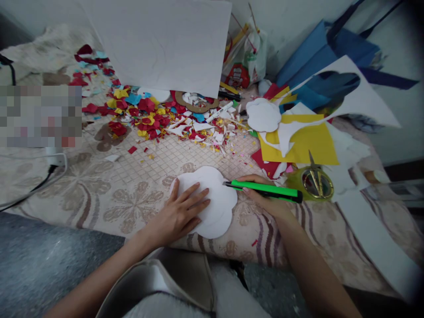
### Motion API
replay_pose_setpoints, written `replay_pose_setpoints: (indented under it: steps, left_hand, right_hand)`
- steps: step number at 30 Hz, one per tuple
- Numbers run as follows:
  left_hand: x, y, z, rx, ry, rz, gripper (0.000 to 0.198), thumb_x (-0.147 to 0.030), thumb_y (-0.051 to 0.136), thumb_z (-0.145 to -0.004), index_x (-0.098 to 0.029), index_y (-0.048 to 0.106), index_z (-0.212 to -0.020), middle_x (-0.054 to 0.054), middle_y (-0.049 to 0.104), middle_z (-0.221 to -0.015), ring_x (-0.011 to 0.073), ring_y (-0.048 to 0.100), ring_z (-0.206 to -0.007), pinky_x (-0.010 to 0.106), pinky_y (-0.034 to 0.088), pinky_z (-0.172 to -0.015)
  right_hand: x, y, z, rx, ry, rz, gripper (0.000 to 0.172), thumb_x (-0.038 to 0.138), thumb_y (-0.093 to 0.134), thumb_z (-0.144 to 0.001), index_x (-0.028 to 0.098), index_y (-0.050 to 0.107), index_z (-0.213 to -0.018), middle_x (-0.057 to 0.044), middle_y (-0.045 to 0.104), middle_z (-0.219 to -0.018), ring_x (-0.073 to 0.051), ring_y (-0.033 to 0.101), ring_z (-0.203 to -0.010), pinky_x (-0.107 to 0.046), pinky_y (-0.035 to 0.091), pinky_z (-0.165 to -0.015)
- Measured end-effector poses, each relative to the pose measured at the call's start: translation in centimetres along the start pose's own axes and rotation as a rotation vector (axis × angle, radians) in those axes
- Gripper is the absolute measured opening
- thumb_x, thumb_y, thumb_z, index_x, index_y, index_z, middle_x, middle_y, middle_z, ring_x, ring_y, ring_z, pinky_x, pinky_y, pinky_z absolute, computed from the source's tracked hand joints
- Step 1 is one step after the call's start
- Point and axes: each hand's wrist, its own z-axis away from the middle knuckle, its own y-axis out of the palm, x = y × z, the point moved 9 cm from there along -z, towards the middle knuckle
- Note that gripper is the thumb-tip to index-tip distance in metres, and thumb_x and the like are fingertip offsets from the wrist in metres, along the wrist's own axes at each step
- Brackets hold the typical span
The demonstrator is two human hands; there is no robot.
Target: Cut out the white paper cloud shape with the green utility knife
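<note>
Pixelated patch (41, 115) at left hides whatever lies there. Left hand (180, 212) covers part of white cutout (215, 198). Scissors (316, 179) perhaps half-buried under paper; white sheet (159, 39) cropped by top edge.

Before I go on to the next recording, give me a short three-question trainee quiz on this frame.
1. True or false: the left hand lies flat on the white cloud-shaped foam cutout.
2. The right hand holds: A) the yellow-handled scissors, B) the green utility knife, C) a red marker.
3. Fill in: the knife's tip meets the cutout at its ____ edge, as the camera sees it.

Key: 1 true. 2 B. 3 right. The scissors lie untouched on the patterned beige cloth, beside the yellow paper sheet.
</note>
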Motion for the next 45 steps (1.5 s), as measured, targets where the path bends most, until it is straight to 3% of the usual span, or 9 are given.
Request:
replay_pose_setpoints:
  steps: [15,22,27,32,34,37,39,42,45]
  left_hand:
    - [0.0,0.2,0.0,0.006,0.007,-0.034,0.045,-0.021,0.051,-0.099,-0.022,0.049,-0.144,0.006,0.042,-0.157,0.0310,0.028,-0.150,0.064,-0.008,-0.120]
    - [-0.4,0.3,0.1,-0.046,-0.021,-0.051,0.042,-0.020,0.049,-0.099,-0.020,0.053,-0.141,0.007,0.043,-0.156,0.0306,0.029,-0.149,0.062,-0.009,-0.121]
    - [-0.4,0.3,0.3,-0.084,-0.073,-0.058,0.042,-0.020,0.048,-0.099,-0.020,0.053,-0.141,0.006,0.045,-0.155,0.0316,0.032,-0.148,0.064,-0.008,-0.120]
    - [-0.2,0.4,0.3,-0.136,-0.125,-0.067,0.040,-0.021,0.046,-0.101,-0.021,0.054,-0.139,0.005,0.049,-0.153,0.0319,0.035,-0.146,0.066,-0.006,-0.119]
    - [-0.4,0.6,0.4,-0.173,-0.171,-0.080,0.040,-0.021,0.045,-0.101,-0.019,0.054,-0.140,0.009,0.047,-0.154,0.0357,0.029,-0.148,0.072,-0.004,-0.117]
    - [-1.1,0.6,0.6,-0.231,-0.244,-0.103,0.045,-0.021,0.047,-0.101,-0.014,0.046,-0.146,0.019,0.034,-0.159,0.0449,0.009,-0.152,0.082,0.002,-0.108]
    - [-1.7,0.3,0.7,-0.242,-0.241,-0.104,0.049,-0.023,0.048,-0.101,-0.012,0.041,-0.149,0.021,0.030,-0.161,0.0463,0.001,-0.152,0.084,0.006,-0.106]
    - [-2.1,-0.4,0.4,-0.216,-0.168,-0.089,0.046,-0.021,0.045,-0.103,-0.013,0.042,-0.148,0.018,0.037,-0.158,0.0418,0.008,-0.153,0.081,0.007,-0.110]
    - [-1.9,-0.9,-0.4,-0.146,-0.030,-0.058,0.039,-0.018,0.042,-0.103,-0.016,0.051,-0.141,0.010,0.047,-0.153,0.0318,0.023,-0.151,0.069,0.010,-0.119]
  right_hand:
    - [0.6,1.2,-0.4,0.137,-0.010,-0.017,0.022,0.035,0.062,-0.093,0.026,0.073,-0.110,-0.003,0.076,-0.106,-0.020,0.070,-0.100,-0.034,0.056,-0.088]
    - [1.1,0.2,-0.1,0.024,-0.118,-0.030,0.021,0.035,0.064,-0.091,0.026,0.074,-0.108,-0.004,0.077,-0.105,-0.021,0.072,-0.097,-0.035,0.057,-0.087]
    - [1.4,-0.1,-0.2,0.029,-0.136,-0.024,0.019,0.037,0.069,-0.088,0.029,0.075,-0.105,-0.003,0.078,-0.101,-0.023,0.073,-0.093,-0.036,0.059,-0.082]
    - [0.4,-2.6,0.3,-0.140,-0.097,-0.055,0.021,0.041,0.064,-0.092,0.030,0.072,-0.109,-0.001,0.076,-0.108,-0.022,0.071,-0.101,-0.037,0.057,-0.091]
    - [-0.1,-2.6,0.5,-0.181,-0.070,-0.044,0.021,0.041,0.065,-0.092,0.030,0.072,-0.109,-0.001,0.075,-0.109,-0.022,0.070,-0.102,-0.036,0.055,-0.091]
    - [-0.2,-0.8,0.3,-0.130,-0.030,-0.058,0.022,0.041,0.063,-0.093,0.029,0.071,-0.110,-0.001,0.075,-0.110,-0.021,0.069,-0.103,-0.035,0.054,-0.092]
    - [0.1,0.0,0.1,-0.135,-0.032,-0.059,0.022,0.041,0.062,-0.094,0.029,0.071,-0.110,-0.001,0.075,-0.109,-0.021,0.069,-0.103,-0.035,0.054,-0.092]
    - [0.6,0.4,0.0,-0.165,-0.034,-0.052,0.023,0.041,0.061,-0.094,0.029,0.071,-0.110,-0.002,0.076,-0.106,-0.020,0.069,-0.102,-0.034,0.055,-0.090]
    - [0.7,0.5,0.0,-0.172,-0.039,-0.047,0.023,0.041,0.062,-0.094,0.029,0.071,-0.111,-0.002,0.076,-0.106,-0.020,0.070,-0.101,-0.034,0.055,-0.089]
